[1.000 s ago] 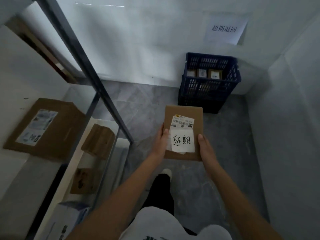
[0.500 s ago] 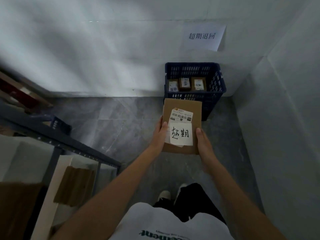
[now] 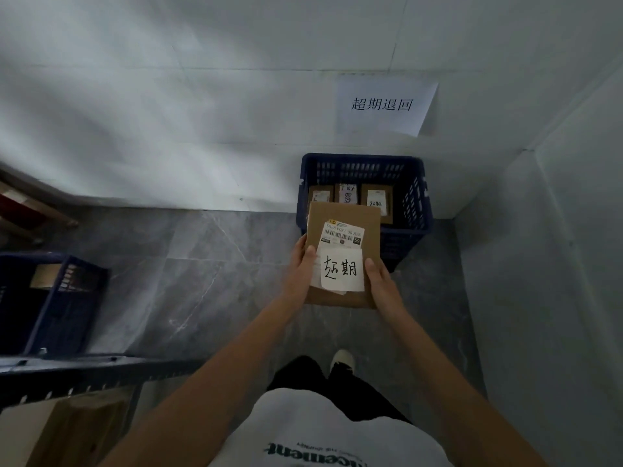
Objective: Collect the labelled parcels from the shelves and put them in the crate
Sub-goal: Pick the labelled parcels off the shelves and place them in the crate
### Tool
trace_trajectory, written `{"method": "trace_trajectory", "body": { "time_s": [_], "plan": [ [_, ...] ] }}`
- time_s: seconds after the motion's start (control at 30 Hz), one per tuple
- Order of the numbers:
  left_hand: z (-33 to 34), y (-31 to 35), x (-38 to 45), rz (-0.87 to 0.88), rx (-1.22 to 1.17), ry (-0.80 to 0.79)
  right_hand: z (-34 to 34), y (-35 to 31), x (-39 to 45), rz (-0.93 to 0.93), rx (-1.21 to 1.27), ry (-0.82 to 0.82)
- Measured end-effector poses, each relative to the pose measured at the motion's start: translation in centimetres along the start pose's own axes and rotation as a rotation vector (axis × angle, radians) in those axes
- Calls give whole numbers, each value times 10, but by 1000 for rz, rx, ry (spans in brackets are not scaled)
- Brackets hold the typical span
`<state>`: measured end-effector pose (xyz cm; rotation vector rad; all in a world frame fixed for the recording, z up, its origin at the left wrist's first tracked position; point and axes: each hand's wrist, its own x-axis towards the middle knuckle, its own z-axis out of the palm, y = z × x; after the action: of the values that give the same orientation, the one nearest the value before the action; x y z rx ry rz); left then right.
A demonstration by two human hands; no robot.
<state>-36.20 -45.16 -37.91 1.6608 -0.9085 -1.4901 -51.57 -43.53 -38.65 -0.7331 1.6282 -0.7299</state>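
The person stands on the grey tiled floor (image 3: 209, 264) facing the far corner of the room, holding a flat cardboard parcel (image 3: 344, 227) out in front at about waist height. The left hand (image 3: 300, 264) grips the parcel's left edge, thumb curled over onto the top face beside the white labels; the right hand (image 3: 381, 281) grips the right edge the same way, thumb lying along the cardboard. A printed barcode label sits on the top face, and a white handwritten note (image 3: 342, 273) overlaps its lower part.

The parcel hangs in the air just short of the dark blue crate (image 3: 414, 200), its far edge overlapping the crate's near rim in the view. The crate stands on the floor against the back wall, near the right-hand corner. Inside it, three small labelled boxes (image 3: 350, 193) lie side by side along the bottom. A sheet of paper (image 3: 384, 107) with printed characters is stuck to the wall above the crate.

Off to the left, a second blue crate (image 3: 50, 298) sits on the floor, and a dark metal shelf rail (image 3: 101, 369) crosses the lower left.
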Motion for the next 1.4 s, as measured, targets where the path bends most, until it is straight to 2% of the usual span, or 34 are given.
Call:
{"method": "trace_trajectory", "body": {
  "time_s": [0.2,0.63,0.97,1.13,1.4],
  "plan": [
    [16,15,61,-56,30,9,-7,-23,63,89,-26,-35],
    [23,60,239,-268,-20,-19,20,-88,225,239,101,-82],
    [46,36,356,-409,45,55,40,-72,348,369,54,-63],
    [54,-2,440,-379,145,83,49,-45,434,354,-12,-106],
    [48,-53,526,-235,393,119,77,4,543,370,-25,-218]
  ]
}}
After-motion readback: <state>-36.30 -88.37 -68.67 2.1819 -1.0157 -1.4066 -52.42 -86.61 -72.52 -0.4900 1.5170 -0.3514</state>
